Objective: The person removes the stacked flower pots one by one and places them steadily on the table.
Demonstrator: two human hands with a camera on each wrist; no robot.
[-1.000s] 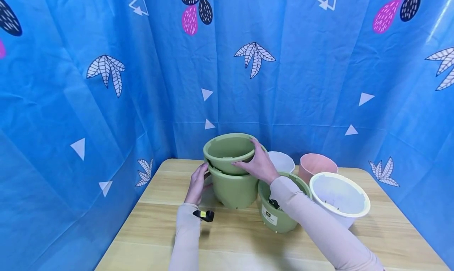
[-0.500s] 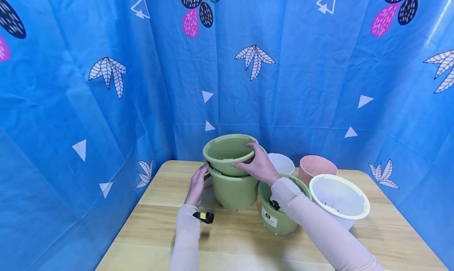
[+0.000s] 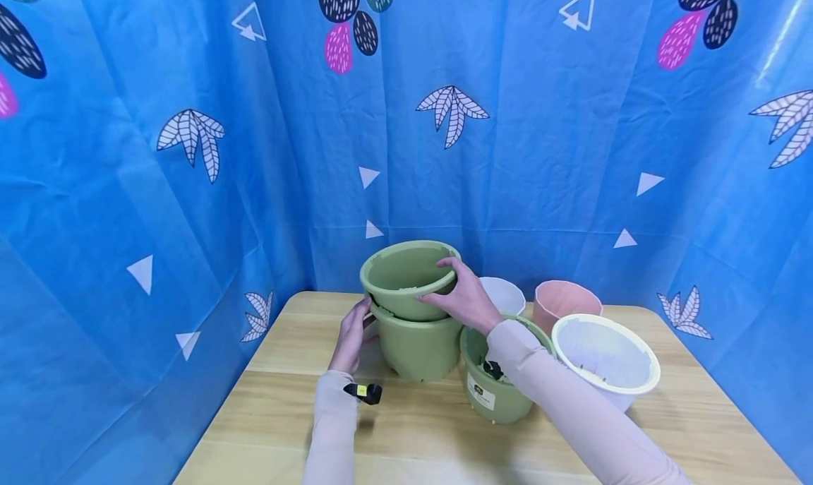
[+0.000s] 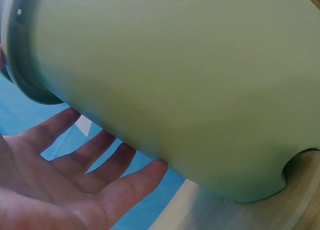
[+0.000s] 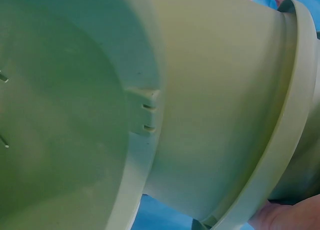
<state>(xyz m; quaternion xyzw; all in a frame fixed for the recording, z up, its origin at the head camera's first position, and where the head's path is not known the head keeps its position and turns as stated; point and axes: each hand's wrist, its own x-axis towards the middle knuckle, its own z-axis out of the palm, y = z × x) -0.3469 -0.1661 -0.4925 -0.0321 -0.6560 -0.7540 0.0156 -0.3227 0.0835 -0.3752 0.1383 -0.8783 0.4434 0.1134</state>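
Note:
Two green flowerpots are stacked at the table's middle. The upper flowerpot (image 3: 406,298) sits partly inside the lower flowerpot (image 3: 419,351), its rim standing above the lower one's. My right hand (image 3: 466,298) grips the upper pot at its right side, fingers over the rim and thumb on the outer wall. My left hand (image 3: 348,337) is at the lower pot's left side; in the left wrist view its extended fingers (image 4: 142,180) touch the wall. A third green pot (image 3: 502,397) with a white label stands right of the stack, beneath my right forearm. Its interior fills the left of the right wrist view.
A white pot (image 3: 606,393) with a cream rim stands at the right. Behind it are a pink pot (image 3: 567,300) and a smaller white container (image 3: 503,296). All stand on a wooden table (image 3: 273,414) closed in by a blue patterned curtain (image 3: 533,146).
The upper pot has risen slightly relative to the lower one, with my right hand still gripping it. My left hand stays at the lower pot. The whole head view has shifted slightly.

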